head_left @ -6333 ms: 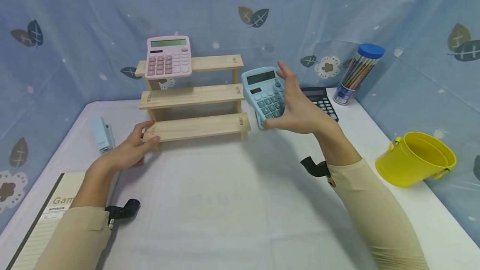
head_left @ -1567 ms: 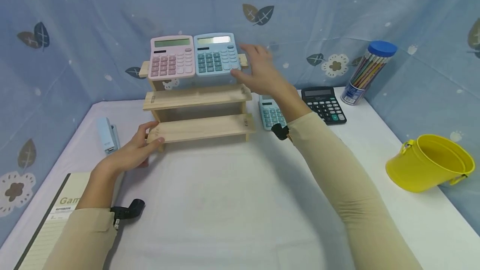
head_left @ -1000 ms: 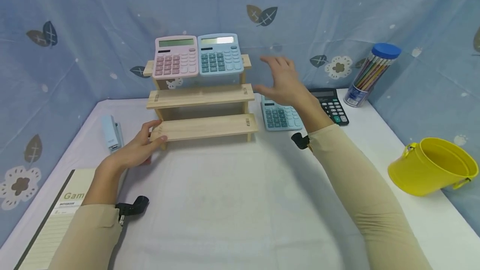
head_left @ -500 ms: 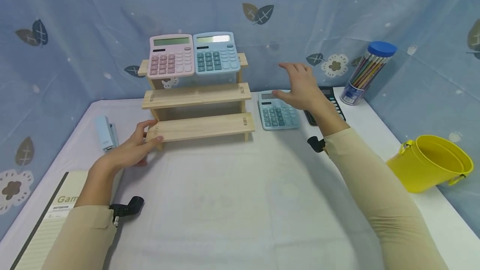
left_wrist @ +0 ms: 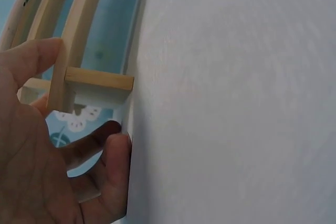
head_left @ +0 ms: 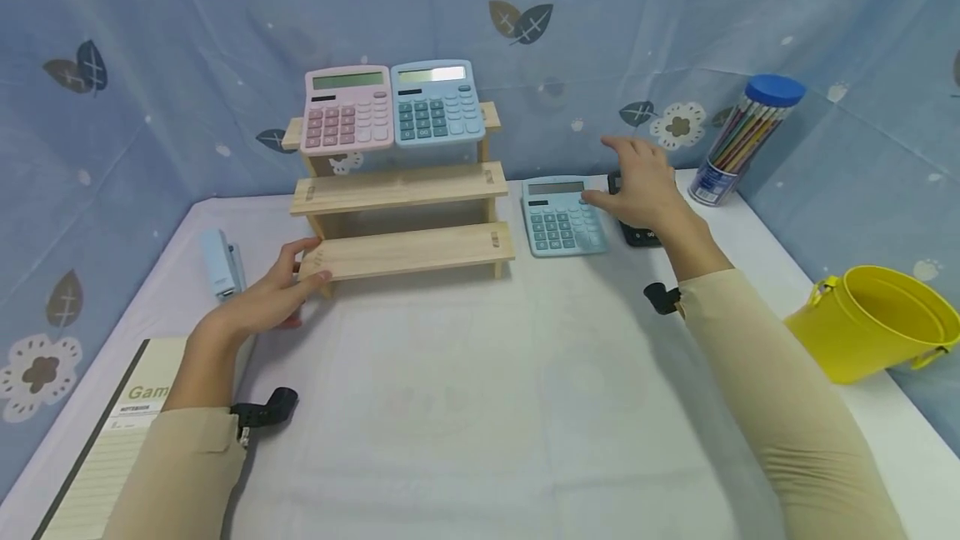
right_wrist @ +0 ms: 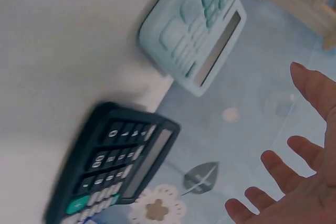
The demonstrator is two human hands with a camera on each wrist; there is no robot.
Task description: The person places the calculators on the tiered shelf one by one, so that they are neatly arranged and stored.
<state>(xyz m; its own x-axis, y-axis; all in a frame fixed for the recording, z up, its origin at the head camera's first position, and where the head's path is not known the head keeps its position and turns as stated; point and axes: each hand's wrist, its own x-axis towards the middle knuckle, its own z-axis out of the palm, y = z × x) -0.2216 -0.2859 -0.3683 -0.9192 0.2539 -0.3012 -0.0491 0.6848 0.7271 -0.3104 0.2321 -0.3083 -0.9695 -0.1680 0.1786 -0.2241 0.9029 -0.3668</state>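
My left hand (head_left: 262, 300) pinches the left end of the lowest board of a three-step wooden shelf (head_left: 408, 250), thumb in front and fingers behind; in the left wrist view, the hand's lower fingers (left_wrist: 118, 166) curl close to the tabletop. On the top step lean a pink calculator (head_left: 348, 109) and a blue calculator (head_left: 438, 103), side by side. My right hand (head_left: 651, 190), fingers spread and holding nothing, is above a black calculator (right_wrist: 113, 156) and partly hides it in the head view. Left of it on the table lies a light blue calculator (head_left: 564, 219).
A clear jar of pencils with a blue lid (head_left: 750, 136) stands at the back right. A yellow bucket (head_left: 840, 340) is on the right. To the left are a light blue stapler (head_left: 219, 263) and a notebook (head_left: 112, 432), partly under the left forearm. Patterned blue cloth hangs behind.
The blue calculator, earlier in my right hand, was set on the top step beside the pink one and let go. My right hand then moved right and down toward the black calculator.
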